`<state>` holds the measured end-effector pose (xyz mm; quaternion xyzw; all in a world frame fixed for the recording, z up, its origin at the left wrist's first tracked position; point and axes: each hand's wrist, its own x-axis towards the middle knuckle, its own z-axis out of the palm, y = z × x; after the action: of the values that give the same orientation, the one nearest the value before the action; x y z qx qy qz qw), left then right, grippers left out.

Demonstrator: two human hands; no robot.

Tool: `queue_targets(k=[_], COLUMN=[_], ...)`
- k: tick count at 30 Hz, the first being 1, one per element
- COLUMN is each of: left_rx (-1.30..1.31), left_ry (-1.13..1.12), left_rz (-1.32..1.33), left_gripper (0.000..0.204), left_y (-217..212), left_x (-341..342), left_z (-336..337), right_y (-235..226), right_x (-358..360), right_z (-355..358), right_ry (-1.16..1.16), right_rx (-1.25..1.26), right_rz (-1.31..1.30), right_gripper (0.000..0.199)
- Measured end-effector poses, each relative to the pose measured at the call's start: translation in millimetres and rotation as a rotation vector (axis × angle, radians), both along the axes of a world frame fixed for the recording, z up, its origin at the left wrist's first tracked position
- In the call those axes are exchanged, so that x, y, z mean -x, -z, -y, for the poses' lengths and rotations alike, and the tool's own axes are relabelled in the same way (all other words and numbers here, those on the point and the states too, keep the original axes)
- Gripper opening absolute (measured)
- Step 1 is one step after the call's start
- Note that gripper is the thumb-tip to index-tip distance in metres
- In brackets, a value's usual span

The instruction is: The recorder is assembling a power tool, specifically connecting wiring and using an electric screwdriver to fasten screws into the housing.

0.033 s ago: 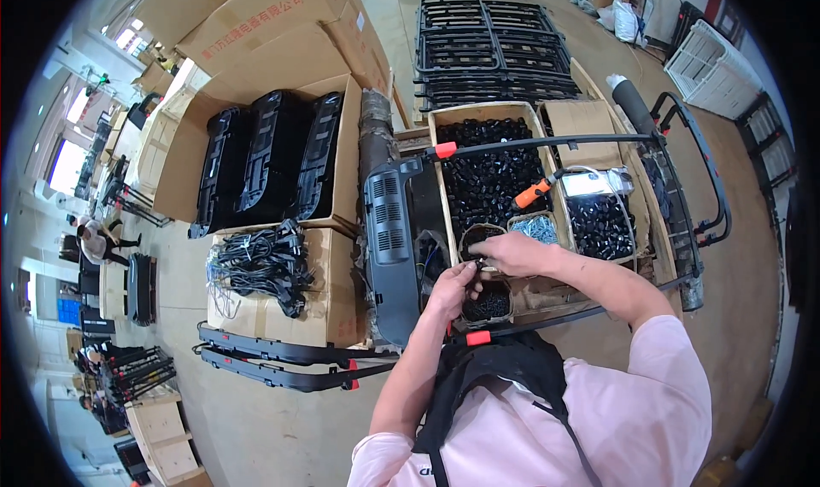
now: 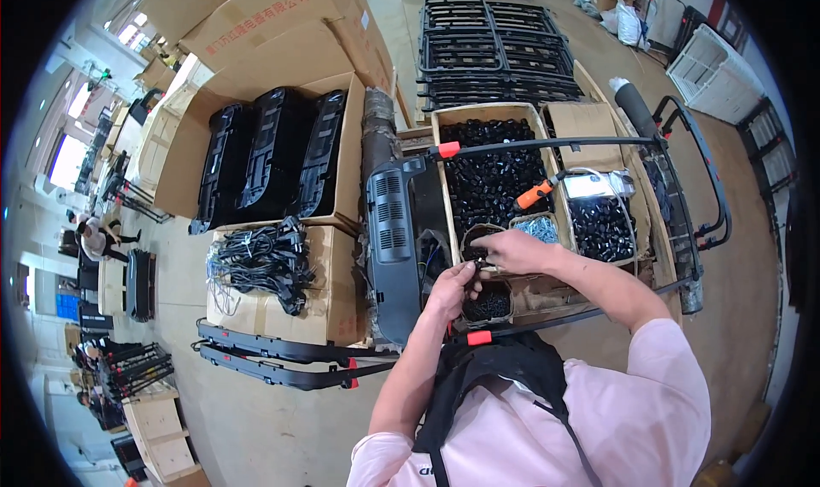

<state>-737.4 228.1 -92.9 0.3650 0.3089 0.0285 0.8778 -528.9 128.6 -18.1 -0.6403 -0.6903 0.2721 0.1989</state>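
My left hand [image 2: 451,292] is closed in a pinch on a small dark part [image 2: 479,269], too small to name. Right beside it, my right hand [image 2: 517,253] reaches in from the right with its fingers bent together over a small round bin [image 2: 478,231]. What its fingertips hold, if anything, is hidden. Just below both hands stands a small bin of black screws [image 2: 490,306]. A bin of silvery screws [image 2: 538,228] lies beyond my right hand. The black frame [image 2: 547,143] with red clips surrounds the work area, joined to a grey vented housing [image 2: 389,222] at left.
An orange power screwdriver [image 2: 535,195] lies on a box of black plastic parts [image 2: 491,167]. Another bin of black parts [image 2: 598,231] sits at right. Bundled black cables [image 2: 265,265] rest on a carton at left, below an open carton [image 2: 175,188] of black housings. Stacked frames [image 2: 495,47] stand behind.
The whole view has shifted very slightly. Both hands keep nearly the same pose, close together over the small bins.
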Motion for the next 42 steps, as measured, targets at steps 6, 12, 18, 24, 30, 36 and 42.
queue_targets(k=[6, 12, 18, 24, 30, 36, 42], left_rx=[0.129, 0.208, 0.185, 0.106, -0.037, 0.028, 0.298], left_ry=[-0.177, -0.298, -0.408, -0.498, -0.517, -0.524, -0.517], left_rz=[-0.037, 0.006, 0.026, -0.021, 0.044, 0.091, 0.189], left_gripper=[0.025, 0.024, 0.024, 0.026, 0.024, 0.034, 0.037], left_y=[-16.9, -19.2, -8.5, -31.0, -42.2, -37.4, -40.2], left_x=[30.3, 60.0, 95.5, 143.7, 217.7, 237.6, 226.1], left_z=[-6.3, -12.1, -17.2, -19.3, -13.1, -18.0, -25.4], right_y=[27.9, 10.9, -4.2, 4.7, 29.6, 44.0, 35.6], right_x=[4.6, 76.9, 120.5, 160.5, 203.2, 215.1, 212.1], right_z=[1.0, -35.8, -58.8, -87.6, -118.2, -128.0, -126.3], right_ry=[0.543, 0.395, 0.061, 0.044, 0.027, -0.002, 0.245], right_rx=[0.379, 0.167, -0.173, -0.196, -0.290, -0.303, 0.075], right_rz=[-1.573, -0.776, -0.034, -0.069, -0.056, -0.001, -0.304], right_gripper=[0.023, 0.027, 0.027, 0.026, 0.025, 0.026, 0.031])
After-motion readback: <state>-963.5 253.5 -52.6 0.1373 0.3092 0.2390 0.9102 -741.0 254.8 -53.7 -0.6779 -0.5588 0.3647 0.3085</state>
